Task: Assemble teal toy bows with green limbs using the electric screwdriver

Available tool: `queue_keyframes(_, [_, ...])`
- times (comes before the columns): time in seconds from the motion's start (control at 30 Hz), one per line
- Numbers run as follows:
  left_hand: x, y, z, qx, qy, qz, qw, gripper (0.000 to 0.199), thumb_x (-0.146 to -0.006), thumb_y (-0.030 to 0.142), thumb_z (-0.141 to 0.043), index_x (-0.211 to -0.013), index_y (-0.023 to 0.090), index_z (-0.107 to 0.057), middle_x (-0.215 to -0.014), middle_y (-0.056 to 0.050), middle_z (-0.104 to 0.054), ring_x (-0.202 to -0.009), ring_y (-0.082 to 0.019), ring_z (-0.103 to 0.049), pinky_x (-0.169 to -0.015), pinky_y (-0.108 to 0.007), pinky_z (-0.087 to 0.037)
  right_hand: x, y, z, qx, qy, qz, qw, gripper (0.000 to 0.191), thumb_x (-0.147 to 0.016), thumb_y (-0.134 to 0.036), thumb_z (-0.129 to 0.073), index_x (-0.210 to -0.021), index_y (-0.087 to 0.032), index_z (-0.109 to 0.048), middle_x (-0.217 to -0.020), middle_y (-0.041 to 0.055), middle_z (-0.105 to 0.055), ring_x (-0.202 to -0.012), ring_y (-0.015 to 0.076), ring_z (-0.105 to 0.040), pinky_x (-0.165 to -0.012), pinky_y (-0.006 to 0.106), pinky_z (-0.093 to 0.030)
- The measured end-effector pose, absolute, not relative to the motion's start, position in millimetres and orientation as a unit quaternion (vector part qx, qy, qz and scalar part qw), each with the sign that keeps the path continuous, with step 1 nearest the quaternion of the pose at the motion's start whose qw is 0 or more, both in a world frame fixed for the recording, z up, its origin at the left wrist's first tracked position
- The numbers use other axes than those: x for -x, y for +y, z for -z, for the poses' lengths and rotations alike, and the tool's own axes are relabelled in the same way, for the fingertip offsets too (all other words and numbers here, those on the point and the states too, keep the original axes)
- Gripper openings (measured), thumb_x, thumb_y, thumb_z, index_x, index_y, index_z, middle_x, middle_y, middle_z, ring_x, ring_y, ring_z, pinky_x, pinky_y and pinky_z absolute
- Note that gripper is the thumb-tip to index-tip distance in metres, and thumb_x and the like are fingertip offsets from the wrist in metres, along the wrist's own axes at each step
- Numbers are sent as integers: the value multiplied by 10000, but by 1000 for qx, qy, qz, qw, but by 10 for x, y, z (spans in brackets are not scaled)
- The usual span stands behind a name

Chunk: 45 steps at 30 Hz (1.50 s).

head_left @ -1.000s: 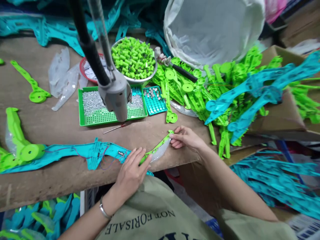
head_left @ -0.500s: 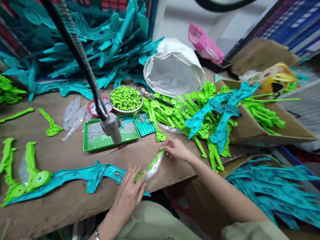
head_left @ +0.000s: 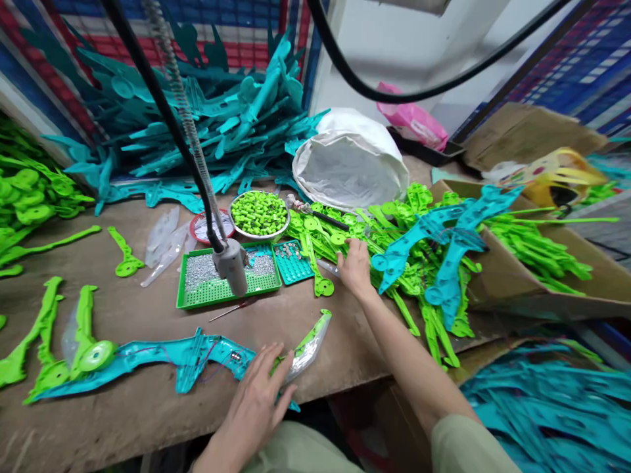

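My left hand (head_left: 259, 391) lies flat over the right end of a long blue-green plastic half-shell (head_left: 148, 355), shaped like a toy bow, with thin wires and a small metal part inside. Beyond its fingers juts a green arm piece (head_left: 315, 328) with a clear plastic strip (head_left: 306, 358) along it. My right hand (head_left: 353, 266) is at the near edge of a pile of green plastic parts (head_left: 369, 230), fingers apart and slightly bent; whether they touch a part is unclear. Two green arm pieces with round discs (head_left: 96, 358) sit at the half-shell's left end.
A hanging electric screwdriver (head_left: 231, 266) is above a green tray of screws (head_left: 185, 289). Nearby are a teal tray (head_left: 296, 263), a bowl of small green pieces (head_left: 261, 213) and a white sack (head_left: 350, 167). A cardboard box (head_left: 537, 276) of green parts stands right.
My right hand has let go of the green arm piece's tip and moved up and right to the green pile. My left hand stays on the half-shell. The camera view has shifted.
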<state>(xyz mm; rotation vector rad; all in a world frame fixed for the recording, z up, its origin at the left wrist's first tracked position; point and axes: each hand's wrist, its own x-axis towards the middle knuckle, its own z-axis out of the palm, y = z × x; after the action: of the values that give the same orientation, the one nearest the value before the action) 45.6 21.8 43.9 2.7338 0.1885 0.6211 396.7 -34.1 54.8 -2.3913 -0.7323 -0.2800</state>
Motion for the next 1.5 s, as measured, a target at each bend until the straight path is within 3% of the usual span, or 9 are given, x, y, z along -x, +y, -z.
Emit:
queue_keyframes(0.23, [-404, 252, -585, -946, 49, -248, 202, 381, -1016, 225, -530, -1390, 178, -583, -1364, -152, -659, -1308, -269, -633, -1029, -457, -608, -4013, -388, -384, 914, -273, 86, 286, 316, -797, -112, -529, -1112, -131, -510, -973, 187, -632, -966, 348, -604, -899, 516, -488])
queue_keyframes(0.4, [-453, 252, -714, -927, 49, -284, 242, 335, -996, 142, -537, -1321, 167, -613, -1315, -146, -681, -1283, -248, -649, -1048, -429, -601, -3828, -384, -408, 899, -305, 74, 305, 255, -853, -276, -579, -1079, -165, -538, -1135, 215, -624, -1100, 362, -572, -981, 545, -456])
queue_keyframes(0.57, [-511, 255, -856, -897, 89, -307, 306, 404, -983, 114, -560, -1379, 196, -554, -1268, -120, -713, -1218, -221, -687, -1044, -404, -602, -3705, -219, -381, 885, -325, -51, 328, 379, -751, -296, -695, -1093, -204, -559, -841, 46, -666, -826, 261, -636, -826, 422, -539])
queue_keyframes(0.67, [-448, 268, -922, -867, 155, -305, 363, 459, -978, 116, -572, -1421, 208, -495, -1267, -124, -719, -1185, -212, -705, -1010, -387, -613, -3765, -250, -386, 892, -283, -82, 342, 361, -789, -241, -603, -1140, -181, -549, -879, 57, -667, -824, 243, -642, -849, 436, -538])
queue_keyframes(0.9, [-257, 157, -1065, -706, 262, -422, 505, 262, -985, 65, -533, -1217, 186, -530, -1057, -58, -766, -916, -149, -778, -801, -278, -658, -3223, -779, -777, 671, -194, -194, 689, 244, -829, -270, -532, -1070, -253, -562, -877, 8, -611, -772, 172, -643, -852, 445, -587])
queue_keyframes(1.0, [-229, 87, -1064, -708, 261, -427, 498, 219, -975, 42, -518, -1136, 188, -542, -1002, -35, -742, -827, -126, -770, -714, -245, -650, -2683, -990, -957, 626, -176, -249, 718, 156, -845, -291, -589, -1000, -277, -576, -815, -7, -595, -771, 174, -631, -891, 482, -595])
queue_keyframes(1.13, [-188, 1, -1002, -823, 160, -347, 421, 257, -948, 150, -611, -1196, 176, -549, -1080, -98, -722, -1004, -200, -745, -824, -345, -648, -2029, -1156, -992, 560, -91, -362, 740, 94, -889, -331, -657, -939, -293, -587, -811, -22, -638, -765, 173, -658, -957, 522, -588])
queue_keyframes(1.27, [-177, -113, -900, -911, 94, -258, 307, 690, -916, 517, -687, -1419, 111, -446, -1234, -190, -686, -1181, -296, -674, -934, -453, -613, -1579, -1262, -917, 510, -9, -413, 755, 171, -863, -317, -751, -899, -290, -586, -892, -23, -716, -836, 174, -725, -1005, 484, -586])
queue_keyframes(1.5, [-160, -221, -801, -953, 67, -200, 216, 393, -985, 146, -539, -1375, 112, -508, -1063, -96, -704, -990, -193, -695, -839, -296, -607, -1370, -1351, -838, 513, 11, -457, 726, 176, -873, -356, -764, -928, -262, -626, -1104, 46, -791, -1029, 217, -760, -1034, 470, -581])
